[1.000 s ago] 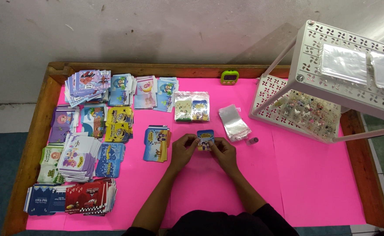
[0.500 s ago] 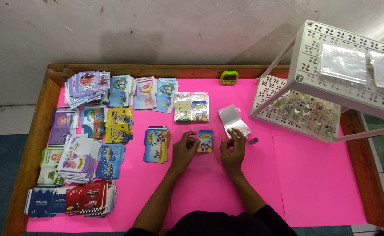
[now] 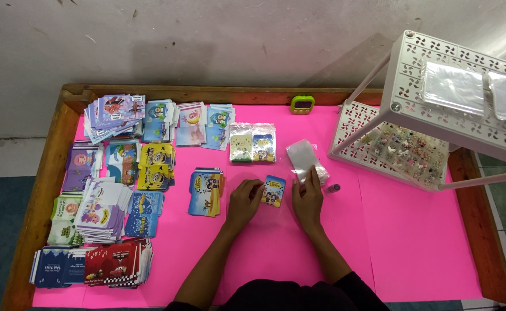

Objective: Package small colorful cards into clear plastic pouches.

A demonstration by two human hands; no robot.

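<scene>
Pink tabletop [image 3: 414, 242] in wooden frame [image 3: 40, 196], beneath grey wall [image 3: 207, 40].

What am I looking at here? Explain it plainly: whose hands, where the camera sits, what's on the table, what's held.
There is no machine. A person wears a camera on the head, looking down at a pink table. The left hand holds a small blue picture card at its edge. The right hand rests its fingers on a stack of clear plastic sleeves. Piles of colourful cards fill the left side. A white perforated rack stands on the right, a small green timer at the back.
</scene>
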